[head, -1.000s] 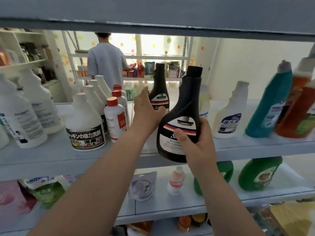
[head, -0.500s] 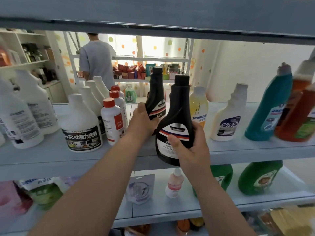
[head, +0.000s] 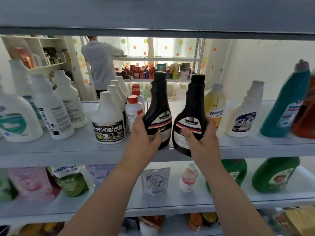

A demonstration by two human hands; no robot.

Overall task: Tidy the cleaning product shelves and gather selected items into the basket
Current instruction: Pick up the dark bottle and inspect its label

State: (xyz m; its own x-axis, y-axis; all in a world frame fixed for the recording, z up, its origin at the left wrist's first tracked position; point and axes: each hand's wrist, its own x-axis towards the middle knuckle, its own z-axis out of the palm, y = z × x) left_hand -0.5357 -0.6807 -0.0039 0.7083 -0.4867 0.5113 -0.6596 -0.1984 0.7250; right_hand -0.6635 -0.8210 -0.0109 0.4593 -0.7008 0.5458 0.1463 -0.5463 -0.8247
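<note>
Now both hands grip black bottles, left hand [head: 146,133] one black bottle [head: 159,108], right hand [head: 202,138] another [head: 190,113].

Bare shelf [head: 177,108] opens behind the 2 black bottles [head: 189,114] (white bottles [head: 109,121] crowd left).

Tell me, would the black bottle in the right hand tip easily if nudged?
Probably only if pushed high: the black bottle has a tall narrow neck over a wide base. Its glossy sides look slippery. Undented under the right hand, it seems stiff.

A shop; shelves [head: 68,150] stocked with rows of cleaning bottles [head: 109,120].
</note>
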